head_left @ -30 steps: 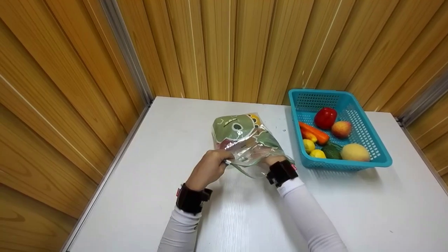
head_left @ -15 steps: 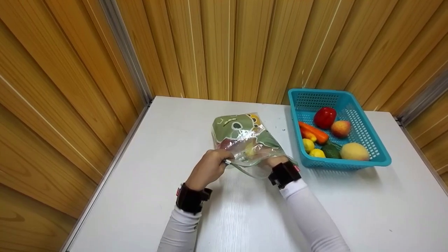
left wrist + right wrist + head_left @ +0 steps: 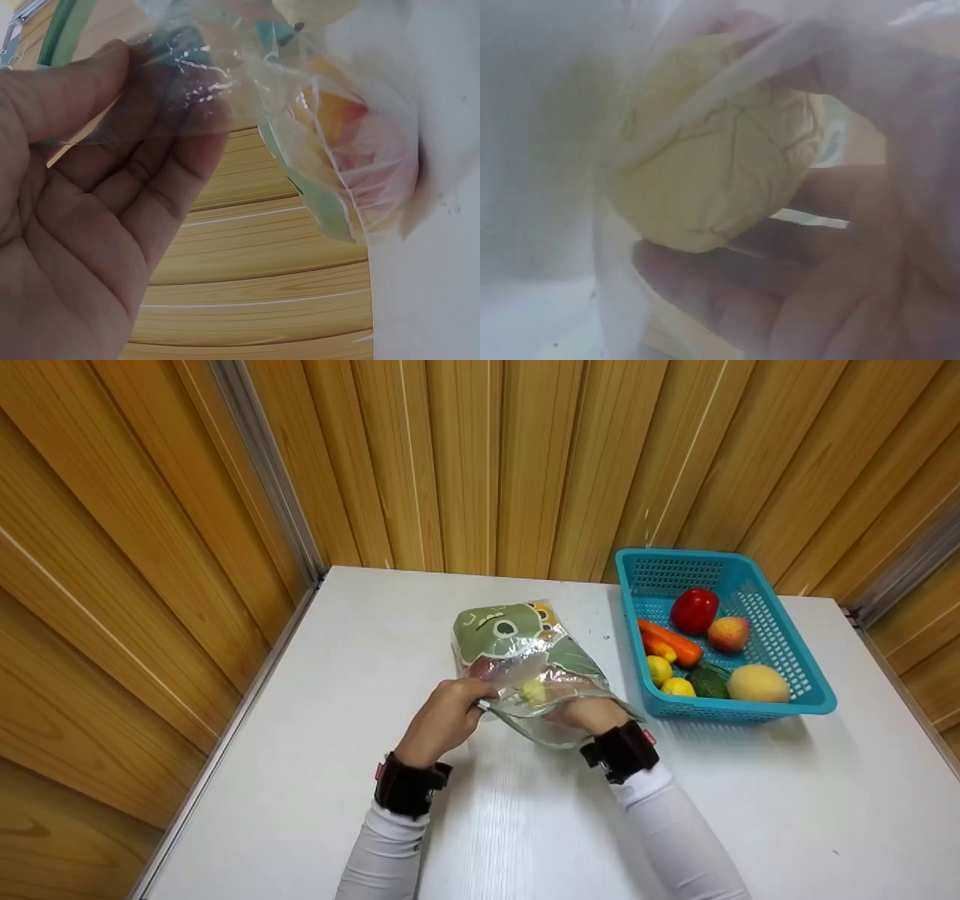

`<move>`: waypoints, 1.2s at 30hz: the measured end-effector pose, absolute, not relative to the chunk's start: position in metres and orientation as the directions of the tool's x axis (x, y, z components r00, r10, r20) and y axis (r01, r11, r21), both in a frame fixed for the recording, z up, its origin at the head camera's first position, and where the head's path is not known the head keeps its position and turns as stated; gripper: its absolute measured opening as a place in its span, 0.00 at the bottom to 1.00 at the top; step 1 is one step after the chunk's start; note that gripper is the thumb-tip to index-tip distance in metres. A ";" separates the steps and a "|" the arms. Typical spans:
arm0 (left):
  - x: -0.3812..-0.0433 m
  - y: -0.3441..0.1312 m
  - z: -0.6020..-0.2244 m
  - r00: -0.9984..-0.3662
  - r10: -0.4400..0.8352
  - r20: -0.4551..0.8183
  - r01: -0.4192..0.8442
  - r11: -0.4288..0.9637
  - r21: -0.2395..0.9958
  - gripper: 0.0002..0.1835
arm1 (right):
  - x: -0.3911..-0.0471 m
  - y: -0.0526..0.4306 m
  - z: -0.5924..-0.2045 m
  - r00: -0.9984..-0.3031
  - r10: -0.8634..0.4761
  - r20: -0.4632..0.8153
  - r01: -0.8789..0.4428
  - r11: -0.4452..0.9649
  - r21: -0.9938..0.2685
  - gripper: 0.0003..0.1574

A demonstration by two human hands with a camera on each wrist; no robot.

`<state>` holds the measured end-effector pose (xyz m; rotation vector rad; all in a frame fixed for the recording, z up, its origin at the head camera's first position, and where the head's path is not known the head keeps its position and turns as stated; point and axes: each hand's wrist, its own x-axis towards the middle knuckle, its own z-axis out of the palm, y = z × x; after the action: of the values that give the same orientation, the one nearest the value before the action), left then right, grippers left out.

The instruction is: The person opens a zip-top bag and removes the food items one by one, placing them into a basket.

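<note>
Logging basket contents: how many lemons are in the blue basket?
2 visible: one lemon by the left wall of the blue basket, another lemon just nearer the camera; more could be hidden.

Rounded yellow item (image 3: 705,176) in printed bag (image 3: 521,652)

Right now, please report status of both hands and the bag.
Left hand pinches clear bag. Right hand inside, fingers touching pale yellow item; grip unclear. Blue basket close by, nothing visibly blocking.

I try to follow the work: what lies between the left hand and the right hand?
The open bag, with a yellow thing inside; the head view shows this.
</note>
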<state>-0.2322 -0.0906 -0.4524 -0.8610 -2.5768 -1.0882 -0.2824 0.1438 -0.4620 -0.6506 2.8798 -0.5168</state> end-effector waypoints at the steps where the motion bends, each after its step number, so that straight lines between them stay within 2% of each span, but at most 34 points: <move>1: -0.232 -0.091 -0.452 -0.807 0.431 0.405 0.590 0.553 0.588 0.13 | -0.280 0.143 -0.459 -0.884 -0.458 -0.099 -0.421 0.870 -0.257 0.44; 3: -0.232 -0.091 -0.453 -0.805 0.429 0.410 0.593 0.550 0.589 0.13 | -0.274 0.142 -0.455 -0.896 -0.414 -0.157 -0.367 0.893 -0.260 0.45; 4: -0.232 -0.091 -0.453 -0.805 0.428 0.411 0.593 0.547 0.591 0.13 | -0.272 0.142 -0.452 -0.890 -0.417 -0.184 -0.384 0.904 -0.189 0.44; 7: -0.233 -0.091 -0.453 -0.802 0.428 0.417 0.597 0.547 0.587 0.12 | -0.261 0.144 -0.448 -0.890 -0.407 -0.206 -0.366 0.907 -0.208 0.44; 12: -0.233 -0.091 -0.453 -0.802 0.433 0.411 0.596 0.556 0.579 0.12 | -0.239 0.151 -0.447 -0.900 -0.435 -0.022 -0.409 0.862 -0.298 0.36; 15: -0.233 -0.091 -0.454 -0.807 0.432 0.401 0.589 0.562 0.581 0.12 | -0.229 0.154 -0.446 -0.916 -0.396 0.066 -0.391 0.842 -0.372 0.28; 19: -0.233 -0.091 -0.453 -0.812 0.432 0.394 0.583 0.561 0.587 0.12 | -0.219 0.155 -0.442 -0.921 -0.369 0.125 -0.388 0.840 -0.379 0.12; 27: -0.232 -0.090 -0.452 -0.800 0.441 0.407 0.599 0.551 0.581 0.15 | -0.202 0.160 -0.433 -0.917 -0.359 0.172 -0.398 0.844 -0.359 0.21; 36: -0.232 -0.090 -0.452 -0.799 0.448 0.401 0.601 0.560 0.570 0.14 | -0.190 0.163 -0.424 -0.933 -0.346 0.104 -0.360 0.872 -0.332 0.25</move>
<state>-0.2319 -0.0901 -0.4524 -0.8808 -2.5839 -1.0644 -0.1898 0.1629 -0.4235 -0.5806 3.0788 -0.5593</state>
